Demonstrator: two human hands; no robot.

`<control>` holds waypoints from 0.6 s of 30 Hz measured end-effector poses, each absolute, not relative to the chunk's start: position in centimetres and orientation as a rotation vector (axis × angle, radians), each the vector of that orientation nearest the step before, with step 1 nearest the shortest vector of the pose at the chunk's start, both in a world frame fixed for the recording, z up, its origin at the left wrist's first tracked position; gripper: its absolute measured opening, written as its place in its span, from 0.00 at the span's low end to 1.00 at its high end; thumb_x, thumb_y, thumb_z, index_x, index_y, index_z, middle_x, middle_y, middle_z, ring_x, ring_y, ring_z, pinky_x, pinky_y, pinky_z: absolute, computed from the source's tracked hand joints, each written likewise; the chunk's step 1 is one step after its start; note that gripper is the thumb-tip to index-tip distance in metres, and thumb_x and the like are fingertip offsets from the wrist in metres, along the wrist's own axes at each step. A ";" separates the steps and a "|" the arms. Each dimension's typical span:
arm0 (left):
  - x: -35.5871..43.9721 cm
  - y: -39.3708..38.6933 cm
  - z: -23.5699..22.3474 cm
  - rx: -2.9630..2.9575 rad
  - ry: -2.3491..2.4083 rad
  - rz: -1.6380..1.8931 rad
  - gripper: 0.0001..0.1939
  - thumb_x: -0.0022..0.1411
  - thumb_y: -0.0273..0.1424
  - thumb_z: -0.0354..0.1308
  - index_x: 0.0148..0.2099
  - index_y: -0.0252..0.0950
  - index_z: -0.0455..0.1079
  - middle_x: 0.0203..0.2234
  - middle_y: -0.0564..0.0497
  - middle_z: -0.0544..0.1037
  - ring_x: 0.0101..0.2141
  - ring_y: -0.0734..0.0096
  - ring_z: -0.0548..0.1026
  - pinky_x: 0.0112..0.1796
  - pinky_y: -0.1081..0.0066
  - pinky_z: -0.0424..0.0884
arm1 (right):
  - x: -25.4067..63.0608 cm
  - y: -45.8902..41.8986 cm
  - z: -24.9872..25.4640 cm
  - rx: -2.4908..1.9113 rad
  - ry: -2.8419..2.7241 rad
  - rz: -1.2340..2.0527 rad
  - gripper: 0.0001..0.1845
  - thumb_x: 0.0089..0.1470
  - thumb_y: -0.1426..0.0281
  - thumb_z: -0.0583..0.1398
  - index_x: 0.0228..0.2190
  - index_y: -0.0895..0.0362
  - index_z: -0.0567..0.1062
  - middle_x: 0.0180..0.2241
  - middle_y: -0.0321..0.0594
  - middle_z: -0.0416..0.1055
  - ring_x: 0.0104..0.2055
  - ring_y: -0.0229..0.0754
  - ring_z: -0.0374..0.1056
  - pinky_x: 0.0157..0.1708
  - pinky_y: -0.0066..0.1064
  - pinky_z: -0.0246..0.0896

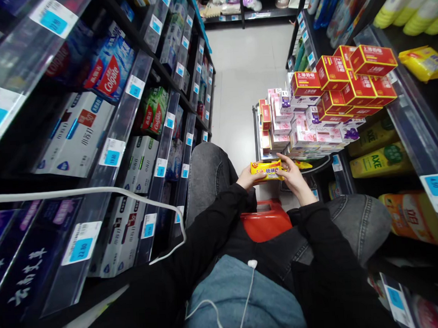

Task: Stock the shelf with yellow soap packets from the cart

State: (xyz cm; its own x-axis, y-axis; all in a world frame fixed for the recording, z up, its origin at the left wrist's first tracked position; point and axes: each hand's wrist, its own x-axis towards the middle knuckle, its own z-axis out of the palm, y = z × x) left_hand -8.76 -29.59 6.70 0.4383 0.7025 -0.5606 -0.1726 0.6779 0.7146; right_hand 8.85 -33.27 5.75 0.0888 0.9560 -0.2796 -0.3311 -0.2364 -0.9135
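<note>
A yellow bar-soap packet (266, 171) with red and dark print is held level in front of my knees. My left hand (245, 178) grips its left end, and my right hand (293, 175) has its thumb and fingers around the right end. Just beyond my right hand, part of another yellow packet (302, 165) shows low beside the stacked boxes. Pink and white soap boxes (301, 130) are piled ahead to the right. On top of that pile lie several red and gold soap boxes (360, 83).
Shelves of toothpaste boxes (74, 135) line the left side. At right, a shelf edge (405, 123) fronts yellow bottles (382, 160), with a yellow packet (425, 64) above. A red stool (267, 223) is between my legs. A white cable (132, 195) crosses the left side. The aisle floor (232, 84) runs ahead.
</note>
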 end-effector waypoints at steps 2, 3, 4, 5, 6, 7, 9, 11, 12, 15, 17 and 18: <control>-8.8 -29.5 6.4 0.642 0.949 0.582 0.39 0.40 0.28 0.74 0.56 0.30 0.66 0.43 0.39 0.77 0.37 0.61 0.78 0.47 0.52 0.72 | 8.9 -33.2 5.7 -1.217 -0.695 1.431 0.38 0.33 0.71 0.69 0.50 0.49 0.70 0.39 0.38 0.73 0.43 0.44 0.69 0.45 0.37 0.66; -8.8 -29.5 6.3 0.644 0.937 0.581 0.37 0.39 0.29 0.75 0.52 0.29 0.68 0.41 0.38 0.78 0.37 0.61 0.78 0.47 0.52 0.72 | 8.9 -33.2 5.6 -1.223 -0.670 1.435 0.38 0.32 0.71 0.69 0.49 0.49 0.70 0.39 0.38 0.73 0.43 0.43 0.70 0.44 0.37 0.66; -8.9 -29.5 6.1 0.643 0.930 0.583 0.34 0.38 0.29 0.75 0.49 0.27 0.70 0.40 0.38 0.78 0.37 0.60 0.78 0.47 0.52 0.72 | 8.9 -33.2 5.6 -1.226 -0.642 1.443 0.36 0.31 0.71 0.70 0.47 0.49 0.71 0.39 0.37 0.73 0.42 0.43 0.70 0.44 0.36 0.67; -8.9 -29.4 6.0 0.641 0.927 0.588 0.32 0.37 0.29 0.75 0.46 0.26 0.71 0.38 0.37 0.79 0.36 0.60 0.78 0.48 0.53 0.71 | 8.9 -33.1 5.6 -1.227 -0.618 1.455 0.35 0.31 0.70 0.70 0.45 0.50 0.72 0.38 0.37 0.73 0.41 0.43 0.70 0.44 0.36 0.66; -8.9 -29.4 5.8 0.640 0.927 0.596 0.31 0.36 0.30 0.76 0.44 0.25 0.72 0.37 0.37 0.79 0.36 0.59 0.78 0.48 0.53 0.71 | 8.9 -33.1 5.6 -1.224 -0.606 1.471 0.32 0.30 0.70 0.70 0.43 0.51 0.73 0.37 0.37 0.74 0.41 0.42 0.70 0.44 0.36 0.66; -8.9 -29.4 5.7 0.641 0.926 0.605 0.30 0.35 0.30 0.76 0.43 0.24 0.73 0.36 0.37 0.79 0.36 0.59 0.78 0.48 0.53 0.71 | 8.9 -33.1 5.7 -1.221 -0.610 1.489 0.30 0.30 0.70 0.71 0.41 0.53 0.74 0.37 0.37 0.74 0.40 0.42 0.70 0.45 0.36 0.66; -8.8 -29.4 5.4 0.651 0.920 0.630 0.31 0.35 0.30 0.76 0.43 0.24 0.74 0.36 0.37 0.79 0.37 0.59 0.78 0.48 0.54 0.70 | 8.8 -33.1 5.8 -1.218 -0.660 1.525 0.25 0.30 0.69 0.71 0.36 0.55 0.75 0.36 0.38 0.75 0.39 0.41 0.71 0.46 0.36 0.65; -8.8 -29.5 5.2 0.671 0.916 0.649 0.33 0.34 0.30 0.76 0.45 0.24 0.74 0.37 0.38 0.79 0.38 0.59 0.78 0.48 0.55 0.70 | 8.7 -33.2 5.9 -1.223 -0.723 1.555 0.23 0.30 0.67 0.72 0.33 0.57 0.76 0.35 0.40 0.76 0.38 0.42 0.71 0.47 0.37 0.64; -8.8 -29.5 5.1 0.680 0.919 0.652 0.33 0.34 0.30 0.76 0.45 0.24 0.74 0.37 0.38 0.79 0.37 0.59 0.78 0.48 0.55 0.70 | 8.7 -33.2 6.0 -1.228 -0.745 1.562 0.23 0.30 0.66 0.72 0.32 0.57 0.76 0.35 0.40 0.76 0.38 0.42 0.71 0.47 0.38 0.64; -8.8 -29.4 4.9 0.698 0.932 0.648 0.34 0.33 0.30 0.76 0.45 0.24 0.74 0.37 0.38 0.80 0.37 0.60 0.78 0.47 0.55 0.71 | 8.8 -33.2 5.9 -1.249 -0.771 1.550 0.23 0.29 0.65 0.73 0.32 0.58 0.76 0.35 0.41 0.77 0.37 0.43 0.72 0.46 0.38 0.64; -8.9 -29.4 4.8 0.703 0.933 0.651 0.34 0.32 0.30 0.76 0.45 0.25 0.74 0.36 0.39 0.80 0.36 0.60 0.78 0.47 0.56 0.71 | 8.8 -33.2 5.8 -1.261 -0.767 1.537 0.24 0.28 0.66 0.73 0.32 0.58 0.77 0.35 0.41 0.77 0.37 0.42 0.72 0.46 0.38 0.65; -8.9 -29.4 4.8 0.707 0.931 0.653 0.34 0.32 0.30 0.76 0.45 0.25 0.74 0.35 0.39 0.80 0.36 0.60 0.78 0.47 0.56 0.71 | 8.8 -33.2 5.8 -1.265 -0.761 1.537 0.24 0.28 0.66 0.73 0.32 0.58 0.77 0.35 0.40 0.77 0.36 0.42 0.72 0.46 0.38 0.65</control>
State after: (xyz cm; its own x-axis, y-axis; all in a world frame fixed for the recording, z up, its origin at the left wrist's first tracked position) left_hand -8.88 -29.40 4.78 0.4442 0.7575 -0.4785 -0.1913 0.6019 0.7753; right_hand 8.83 -33.20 5.85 0.0078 0.9355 -0.3532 -0.2864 -0.3363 -0.8971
